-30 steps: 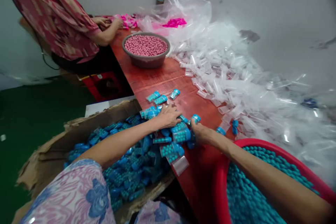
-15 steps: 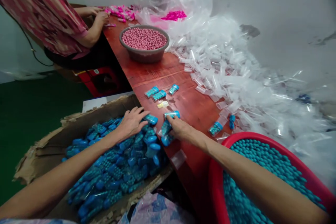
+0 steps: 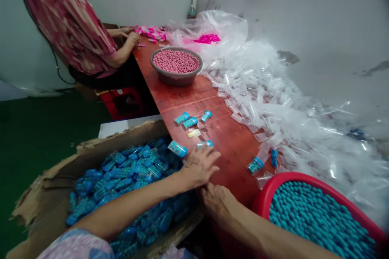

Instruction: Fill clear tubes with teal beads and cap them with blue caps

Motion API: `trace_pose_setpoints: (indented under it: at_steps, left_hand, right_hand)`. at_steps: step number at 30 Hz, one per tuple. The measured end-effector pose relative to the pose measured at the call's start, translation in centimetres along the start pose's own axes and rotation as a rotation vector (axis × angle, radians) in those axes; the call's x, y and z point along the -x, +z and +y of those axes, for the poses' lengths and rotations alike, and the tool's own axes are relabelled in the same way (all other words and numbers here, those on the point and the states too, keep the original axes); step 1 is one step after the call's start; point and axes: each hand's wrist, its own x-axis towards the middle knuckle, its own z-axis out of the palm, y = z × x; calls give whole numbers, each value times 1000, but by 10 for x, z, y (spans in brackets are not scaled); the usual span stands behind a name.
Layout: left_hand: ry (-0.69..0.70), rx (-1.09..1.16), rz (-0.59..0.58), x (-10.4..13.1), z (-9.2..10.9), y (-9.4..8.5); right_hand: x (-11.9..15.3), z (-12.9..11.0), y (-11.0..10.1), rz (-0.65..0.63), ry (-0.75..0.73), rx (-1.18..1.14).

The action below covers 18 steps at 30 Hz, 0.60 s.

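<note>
Swept most blue-capped clear tubes [image 3: 178,149] off the red wooden surface [image 3: 231,145] into the torn cardboard box [image 3: 60,178]; left hand [image 3: 199,166] flat, open, empty grip; right hand [image 3: 217,200] too, edge-side.

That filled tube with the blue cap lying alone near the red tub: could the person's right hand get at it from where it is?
Probably yes: bare tabletop lies between the right hand and the filled tube, nothing blocking.

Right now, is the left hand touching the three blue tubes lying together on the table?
Apart. The head view shows bare red table between the left hand and the three blue tubes.
</note>
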Motion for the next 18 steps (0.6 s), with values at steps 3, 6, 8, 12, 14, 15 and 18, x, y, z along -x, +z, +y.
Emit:
trace_pose_setpoints:
  at_steps: [3, 6, 8, 12, 14, 15, 18]
  left_hand:
    - [114, -66, -151, -6, 6, 15]
    - [66, -117, -170, 18, -1, 23]
    - [3, -133, -142, 46, -9, 20]
    - [-93, -178, -75, 89, -23, -5]
    - [-135, -159, -9, 83, -28, -22]
    - [-141, -138, 23, 70, -31, -30]
    - [-98, -86, 31, -1, -45, -46]
  right_hand:
    - [7, 23, -4, 0, -3, 10]
    - [22, 53, -14, 133, -2, -49]
    - [31, 70, -22, 254, 18, -174]
    - [38, 91, -31, 408, 193, -419]
    - [36, 95, -30, 434, 222, -511]
    - [35, 95, -29, 441, 224, -541]
    - [30, 91, -26, 441, 233, -573]
